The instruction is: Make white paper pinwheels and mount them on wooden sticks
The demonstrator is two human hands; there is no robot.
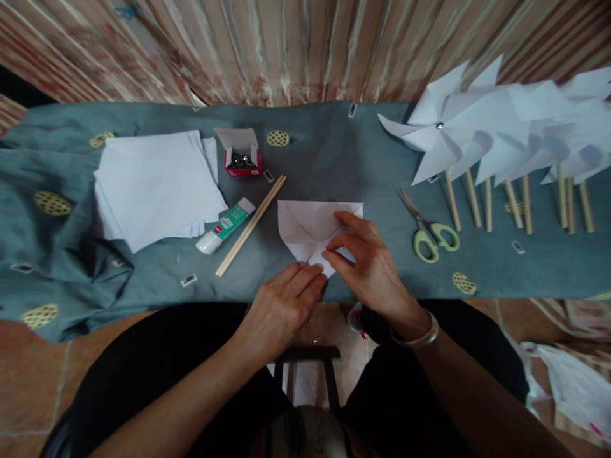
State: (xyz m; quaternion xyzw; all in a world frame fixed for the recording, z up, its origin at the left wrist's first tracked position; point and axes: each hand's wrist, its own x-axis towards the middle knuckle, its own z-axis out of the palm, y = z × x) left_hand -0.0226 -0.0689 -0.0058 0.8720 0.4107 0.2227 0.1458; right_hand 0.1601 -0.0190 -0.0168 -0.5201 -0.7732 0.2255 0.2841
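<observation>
A white paper sheet, partly folded with its flaps curling inward, lies near the table's front edge. My left hand presses its lower corner, fingers close together. Over the sheet's right side, my right hand pinches a fold of the paper between thumb and index finger. The fingertips hide part of the folds. Two wooden sticks lie side by side to the left of the sheet, beside a green and white glue stick. Scissors with green handles rest to the right of my right hand.
A stack of white paper lies on the left. Behind the glue stands an open red box of metal pins. Several finished paper pinwheels on sticks fill the right side. A green cloth covers the table; a curtain hangs behind.
</observation>
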